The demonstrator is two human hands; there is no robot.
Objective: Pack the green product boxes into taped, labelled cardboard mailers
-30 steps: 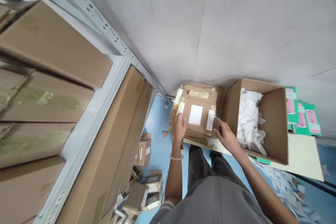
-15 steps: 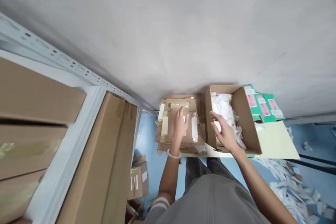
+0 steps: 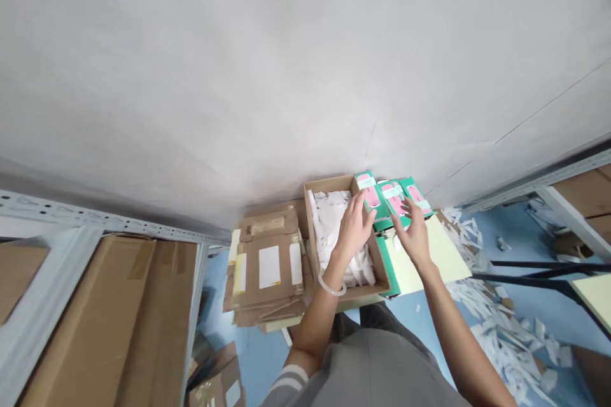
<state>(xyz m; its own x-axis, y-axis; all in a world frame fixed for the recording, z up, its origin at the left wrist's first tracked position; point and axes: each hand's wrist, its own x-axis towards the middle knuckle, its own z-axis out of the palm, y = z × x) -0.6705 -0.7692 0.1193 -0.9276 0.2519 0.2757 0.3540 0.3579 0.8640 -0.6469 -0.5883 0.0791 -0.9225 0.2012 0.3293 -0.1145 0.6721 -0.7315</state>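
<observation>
We take the open cardboard box [image 3: 377,270] of white paper scraps [image 3: 334,229] as our landmark. Our left hand [image 3: 354,224] hovers over the box's right wall, fingers spread and released, its fingertips at the nearest of the green and pink cartons [image 3: 392,198] that stand in a row just right of the box, against the grey wall [image 3: 286,76]. Our right hand [image 3: 414,232] is further right of the box, open too, resting on those cartons above the pale yellow bench [image 3: 442,254]. Left of the box lies a stack of flattened cardboard [image 3: 267,267] with white labels. More paper scraps litter the blue floor [image 3: 506,311] to the box's right.
</observation>
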